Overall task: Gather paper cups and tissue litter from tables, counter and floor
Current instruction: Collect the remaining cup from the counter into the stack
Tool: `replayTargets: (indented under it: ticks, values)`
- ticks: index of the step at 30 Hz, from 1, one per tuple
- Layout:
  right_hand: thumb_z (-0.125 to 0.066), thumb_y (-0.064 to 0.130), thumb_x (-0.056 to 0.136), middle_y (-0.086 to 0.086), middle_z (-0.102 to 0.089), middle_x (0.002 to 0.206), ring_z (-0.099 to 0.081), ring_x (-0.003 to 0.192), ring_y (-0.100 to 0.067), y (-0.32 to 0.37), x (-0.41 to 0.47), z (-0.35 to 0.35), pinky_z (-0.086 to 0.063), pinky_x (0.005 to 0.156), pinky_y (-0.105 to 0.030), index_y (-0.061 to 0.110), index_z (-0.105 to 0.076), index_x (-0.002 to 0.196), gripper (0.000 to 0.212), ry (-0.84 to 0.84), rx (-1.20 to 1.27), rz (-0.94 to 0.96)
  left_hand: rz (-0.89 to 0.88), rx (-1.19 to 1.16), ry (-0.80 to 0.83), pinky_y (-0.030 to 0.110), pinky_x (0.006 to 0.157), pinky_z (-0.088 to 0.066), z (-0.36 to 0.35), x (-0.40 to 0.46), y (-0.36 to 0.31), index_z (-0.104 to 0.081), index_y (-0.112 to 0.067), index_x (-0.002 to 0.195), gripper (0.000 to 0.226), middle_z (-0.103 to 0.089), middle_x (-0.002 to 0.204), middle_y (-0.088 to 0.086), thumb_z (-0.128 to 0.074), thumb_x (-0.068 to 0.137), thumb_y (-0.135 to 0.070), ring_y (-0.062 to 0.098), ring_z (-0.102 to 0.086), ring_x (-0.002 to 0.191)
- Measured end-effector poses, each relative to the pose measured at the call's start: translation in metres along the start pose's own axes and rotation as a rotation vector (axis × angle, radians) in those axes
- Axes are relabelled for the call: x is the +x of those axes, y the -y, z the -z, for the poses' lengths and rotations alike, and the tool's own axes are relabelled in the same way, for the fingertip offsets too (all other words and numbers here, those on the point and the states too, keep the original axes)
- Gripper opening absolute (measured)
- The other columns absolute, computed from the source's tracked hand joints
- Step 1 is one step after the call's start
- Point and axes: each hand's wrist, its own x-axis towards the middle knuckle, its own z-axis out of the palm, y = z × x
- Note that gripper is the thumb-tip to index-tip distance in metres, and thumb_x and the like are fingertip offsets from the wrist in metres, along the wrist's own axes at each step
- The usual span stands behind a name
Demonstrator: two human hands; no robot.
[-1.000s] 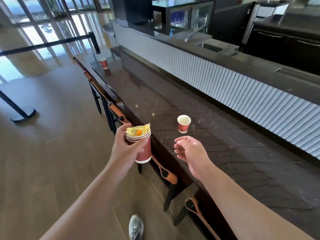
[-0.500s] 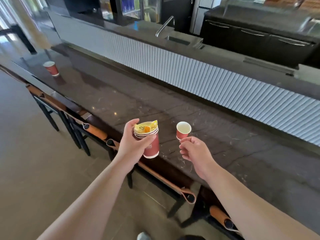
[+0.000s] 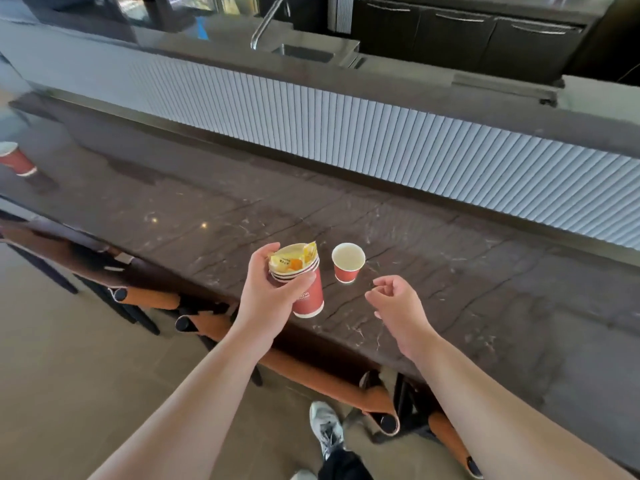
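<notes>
Head view: my left hand [image 3: 268, 296] grips the stack [image 3: 300, 282] of nested cups, wrappers poking from the top, tilted slightly above the table [image 3: 485, 289] edge. My right hand [image 3: 398, 303] hangs empty, fingers loosely curled, near the lone cup [image 3: 347, 262] — upright on the table, mouth up, long axis vertical, just beside the stack. I judge it light, thin-walled, easily crushed — best pinched softly around the mid-wall or rim. Another cup [image 3: 15, 159] stands far left.
</notes>
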Motion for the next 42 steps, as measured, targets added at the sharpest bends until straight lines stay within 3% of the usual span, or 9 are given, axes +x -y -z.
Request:
replayTargets:
  ticks: [4,7,11,13,16,21,26,32,42]
  values:
    - [-0.070,0.031,0.076,0.011,-0.058,0.102,-0.059,0.084,-0.004,-0.004,0.037,-0.014,-0.043,0.063,-0.020,0.029,-0.053,0.117,0.045,-0.022,-0.042,0.041,0.030,0.044,-0.001,0.012,0.070,-0.052,0.000,0.028,0.003,-0.049,-0.047,0.125,0.077,-0.070,0.106,-0.025,-0.082,0.056,-0.047,-0.006,-0.067,0.097]
    - [-0.073,0.042,0.071,0.014,-0.052,0.112,-0.054,0.100,-0.002,-0.004,0.064,-0.021,-0.040,0.068,-0.017,0.033,-0.046,0.122,0.059,-0.022,-0.082,0.110,0.061,0.038,-0.017,0.015,0.074,-0.051,-0.002,0.057,0.004,-0.050,-0.045,0.126,0.079,-0.070,0.108,-0.021,-0.084,0.054,-0.047,-0.004,-0.068,0.098]
    - [-0.078,0.039,0.072,0.015,-0.044,0.126,-0.048,0.109,0.000,-0.009,0.097,-0.023,-0.033,0.072,-0.009,0.031,-0.037,0.138,0.079,0.007,-0.226,0.170,0.085,0.076,-0.011,0.024,0.083,-0.050,-0.013,0.091,0.009,-0.051,-0.049,0.122,0.074,-0.071,0.109,-0.021,-0.085,0.056,-0.046,0.000,-0.069,0.101]
    - [-0.081,0.040,0.070,0.015,-0.041,0.132,-0.047,0.110,0.005,-0.011,0.109,-0.024,-0.036,0.080,-0.012,0.030,-0.031,0.144,0.090,0.074,-0.289,0.189,0.096,0.097,-0.004,0.024,0.083,-0.050,-0.017,0.102,0.013,-0.052,-0.053,0.120,0.071,-0.070,0.110,-0.023,-0.085,0.057,-0.047,0.000,-0.068,0.102]
    - [-0.082,0.040,0.067,0.010,-0.037,0.145,-0.037,0.132,-0.012,-0.016,0.124,-0.029,-0.035,0.099,-0.029,0.028,-0.026,0.148,0.099,0.175,-0.375,0.198,0.115,0.112,-0.005,0.023,0.082,-0.050,-0.021,0.118,0.015,-0.051,-0.056,0.118,0.070,-0.070,0.110,-0.024,-0.085,0.057,-0.049,-0.002,-0.068,0.103]
    - [-0.080,0.035,0.071,0.008,-0.038,0.147,-0.033,0.136,-0.020,-0.019,0.140,-0.036,-0.033,0.103,-0.032,0.025,-0.026,0.148,0.095,0.168,-0.460,0.233,0.116,0.141,0.003,0.020,0.080,-0.049,-0.033,0.137,0.008,-0.050,-0.057,0.115,0.067,-0.069,0.107,-0.026,-0.084,0.056,-0.049,-0.005,-0.067,0.100]
    - [-0.078,0.034,0.073,0.009,-0.039,0.145,-0.035,0.134,-0.019,-0.021,0.150,-0.047,-0.030,0.096,-0.028,0.028,-0.027,0.146,0.090,0.167,-0.482,0.239,0.106,0.138,-0.018,0.016,0.075,-0.051,-0.032,0.146,0.003,-0.050,-0.055,0.116,0.068,-0.068,0.105,-0.029,-0.083,0.056,-0.050,-0.006,-0.067,0.099]
    - [-0.076,0.032,0.073,0.011,-0.043,0.137,-0.037,0.129,-0.019,-0.017,0.156,-0.053,-0.033,0.089,-0.029,0.029,-0.032,0.141,0.081,0.184,-0.491,0.217,0.113,0.101,-0.042,0.023,0.083,-0.051,-0.023,0.152,-0.003,-0.051,-0.050,0.118,0.068,-0.070,0.107,-0.023,-0.084,0.059,-0.043,-0.004,-0.068,0.099]
    - [-0.076,0.027,0.073,0.018,-0.042,0.120,-0.048,0.114,-0.015,0.007,0.142,-0.064,-0.038,0.079,-0.028,0.030,-0.038,0.132,0.070,0.135,-0.435,0.279,0.062,0.022,-0.015,0.016,0.071,-0.054,-0.008,0.159,-0.020,-0.050,-0.044,0.127,0.076,-0.071,0.106,-0.023,-0.085,0.059,-0.046,-0.002,-0.068,0.100]
